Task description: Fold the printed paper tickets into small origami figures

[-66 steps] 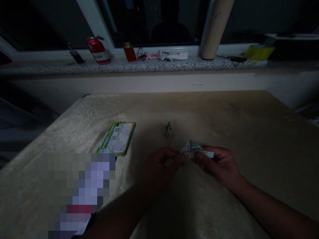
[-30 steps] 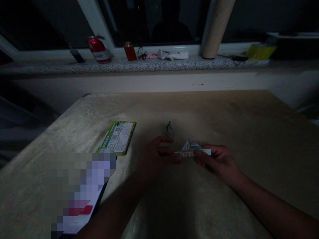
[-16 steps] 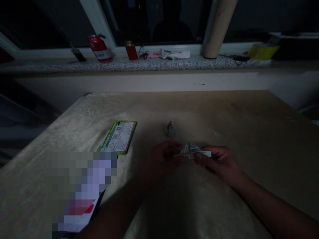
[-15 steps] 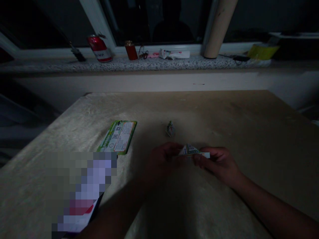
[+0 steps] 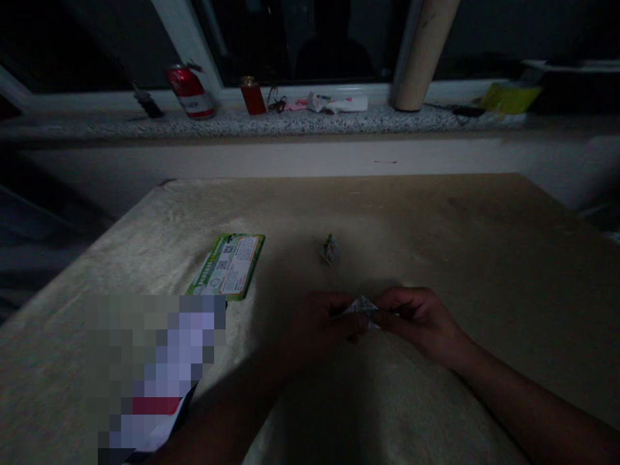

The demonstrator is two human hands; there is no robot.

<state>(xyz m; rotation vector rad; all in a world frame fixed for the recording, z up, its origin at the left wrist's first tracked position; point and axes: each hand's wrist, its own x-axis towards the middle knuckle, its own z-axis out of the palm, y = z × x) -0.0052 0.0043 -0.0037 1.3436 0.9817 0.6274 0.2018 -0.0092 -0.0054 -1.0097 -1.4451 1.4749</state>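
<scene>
Between my two hands is a small piece of folded printed paper, with a triangular peak pointing away from me. My left hand pinches its left side, thumb on the near face. From the other side my right hand grips it between thumb and fingers. The thumbs are close together near the middle, and parts of the paper are hidden behind them. Beyond the hands, a small crumpled or folded paper piece with green on it sits on the table.
To the left lies a green-edged printed card. Nearer me is a blurred pale, purplish item. Along the granite windowsill stand a red can, an orange-red bottle, a cardboard tube and a yellow object.
My left thumb has come up onto the near face of the paper. The paper has tipped and sits slightly lower, and its white right end is now mostly covered by my right hand.
</scene>
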